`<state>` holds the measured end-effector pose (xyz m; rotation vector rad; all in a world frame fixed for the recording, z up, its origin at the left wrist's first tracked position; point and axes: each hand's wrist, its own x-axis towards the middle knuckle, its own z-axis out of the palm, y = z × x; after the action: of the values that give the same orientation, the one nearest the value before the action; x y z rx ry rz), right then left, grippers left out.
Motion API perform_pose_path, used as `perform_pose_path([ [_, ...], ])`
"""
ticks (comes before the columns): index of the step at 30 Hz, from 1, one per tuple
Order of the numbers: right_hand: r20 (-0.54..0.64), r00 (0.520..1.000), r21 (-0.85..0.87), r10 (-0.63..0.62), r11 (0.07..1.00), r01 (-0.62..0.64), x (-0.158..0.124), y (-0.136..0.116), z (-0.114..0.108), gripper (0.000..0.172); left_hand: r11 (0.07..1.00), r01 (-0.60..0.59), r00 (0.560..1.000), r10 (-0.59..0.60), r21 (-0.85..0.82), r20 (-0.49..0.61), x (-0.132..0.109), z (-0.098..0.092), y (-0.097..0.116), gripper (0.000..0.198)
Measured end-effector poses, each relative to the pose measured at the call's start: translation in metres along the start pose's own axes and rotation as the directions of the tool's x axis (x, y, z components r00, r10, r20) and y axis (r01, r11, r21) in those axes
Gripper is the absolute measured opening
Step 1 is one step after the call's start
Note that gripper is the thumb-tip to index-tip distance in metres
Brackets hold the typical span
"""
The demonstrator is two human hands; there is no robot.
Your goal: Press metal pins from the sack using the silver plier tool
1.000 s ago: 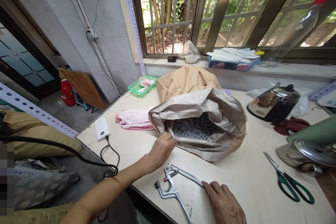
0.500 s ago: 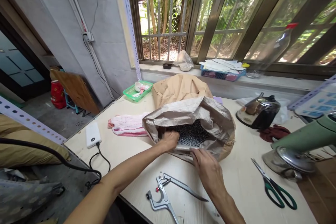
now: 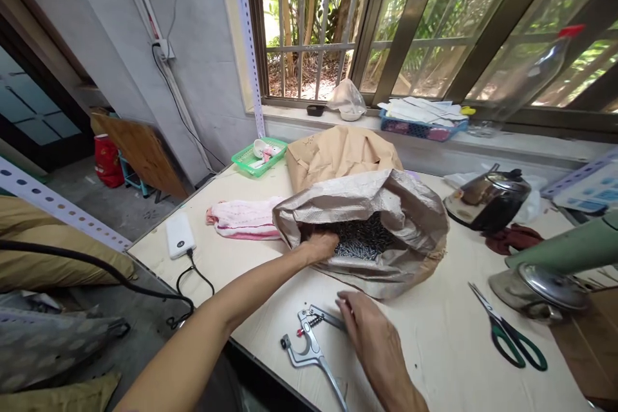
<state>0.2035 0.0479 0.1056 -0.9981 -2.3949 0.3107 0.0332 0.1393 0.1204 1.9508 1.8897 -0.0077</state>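
My left hand [image 3: 322, 246] reaches into the mouth of a woven sack [image 3: 333, 196], among a heap of small dark metal pieces [image 3: 364, 241], perhaps screws or rivets. Its fingers are hidden inside. On the table in front of the sack lie silver hand press pliers [image 3: 313, 353] with a C-shaped jaw, a spring and a red part. My right hand [image 3: 374, 338] is over the pliers' upper handle, fingers loosely stretched and apart from the thumb. Whether it touches the handle I cannot tell.
Green-handled scissors [image 3: 506, 328], a metal mug [image 3: 535, 290] and a kettle [image 3: 487, 199] stand to the right. A white power bank [image 3: 180, 235] with a cable, a pink-white cloth [image 3: 246, 217] and a green basket [image 3: 259, 158] lie to the left. Brown paper [image 3: 342, 151] is behind the sack.
My right hand has let go of the sack's front rim and moved down toward me, over the pliers. My left hand stays in the sack. The view has shifted slightly.
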Motion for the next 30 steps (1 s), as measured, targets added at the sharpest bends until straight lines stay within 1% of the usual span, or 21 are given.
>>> perform_pose_path([
  [3,0.035,0.999,0.027,0.021,0.999,-0.022,-0.044,-0.013,0.008,0.024,0.998,-0.019,0.998,0.016,-0.054,-0.062,-0.008,-0.006,0.0,0.025],
  [5,-0.013,0.997,0.004,0.071,0.997,-0.071,-0.063,-0.018,0.014,0.025,0.996,-0.029,0.992,0.018,-0.087,-0.123,-0.018,-0.008,0.002,0.023],
  [6,-0.057,0.995,0.006,0.081,0.997,-0.081,-0.069,-0.02,0.016,0.026,0.993,-0.04,0.988,0.022,-0.114,-0.156,-0.025,-0.008,0.003,0.023],
  [8,-0.115,0.987,0.033,0.11,0.994,-0.107,-0.072,-0.022,0.015,0.028,0.963,-0.077,0.976,0.02,-0.259,-0.217,-0.043,-0.002,0.004,0.02],
  [9,-0.141,0.982,0.052,0.129,0.991,-0.122,-0.071,-0.023,0.013,0.028,0.923,-0.098,0.972,0.009,-0.372,-0.234,-0.053,0.003,0.003,0.017],
  [10,-0.154,0.975,0.07,0.163,0.986,-0.153,-0.068,-0.025,0.009,0.029,0.861,-0.113,0.972,-0.008,-0.496,-0.237,-0.066,0.01,0.001,0.014],
  [11,-0.18,0.967,0.082,0.179,0.983,-0.167,-0.065,-0.026,0.006,0.029,0.782,-0.116,0.974,-0.032,-0.612,-0.225,-0.079,0.018,-0.003,0.012],
  [12,-0.18,0.966,0.083,0.186,0.981,-0.173,-0.063,-0.029,0.003,0.029,0.704,-0.104,0.978,-0.056,-0.702,-0.202,-0.093,0.026,-0.007,0.01],
  [14,-0.107,0.983,0.06,0.151,0.988,-0.145,-0.061,-0.034,0.001,0.028,0.596,-0.053,0.986,-0.097,-0.801,-0.137,-0.122,0.043,-0.019,0.009],
  [16,-0.038,0.994,0.024,0.103,0.994,-0.102,-0.065,-0.039,0.004,0.028,0.529,0.015,0.988,-0.136,-0.849,-0.067,-0.148,0.059,-0.031,0.014],
  [18,-0.025,0.997,-0.032,0.074,0.997,-0.075,-0.071,-0.043,0.01,0.03,0.491,0.077,0.986,-0.167,-0.868,-0.007,-0.166,0.071,-0.041,0.019],
  [20,-0.032,0.998,-0.101,0.062,0.993,-0.065,-0.077,-0.045,0.018,0.032,0.475,0.119,0.98,-0.197,-0.872,0.026,-0.174,0.078,-0.047,0.02],
  [23,0.011,1.0,-0.171,0.021,0.985,-0.019,-0.082,-0.042,0.027,0.029,0.48,0.165,0.972,-0.229,-0.862,0.058,-0.173,0.079,-0.05,0.015],
  [25,0.047,0.999,-0.169,-0.016,0.985,0.024,-0.081,-0.038,0.031,0.026,0.49,0.187,0.971,-0.225,-0.852,0.084,-0.17,0.076,-0.049,0.013],
  [28,0.052,0.997,-0.145,-0.051,0.988,0.058,-0.079,-0.032,0.037,0.026,0.508,0.217,0.971,-0.199,-0.833,0.131,-0.169,0.073,-0.048,0.013],
  [30,0.052,0.996,-0.149,-0.068,0.986,0.075,-0.077,-0.029,0.039,0.027,0.541,0.244,0.967,-0.201,-0.805,0.158,-0.172,0.074,-0.05,0.014],
])
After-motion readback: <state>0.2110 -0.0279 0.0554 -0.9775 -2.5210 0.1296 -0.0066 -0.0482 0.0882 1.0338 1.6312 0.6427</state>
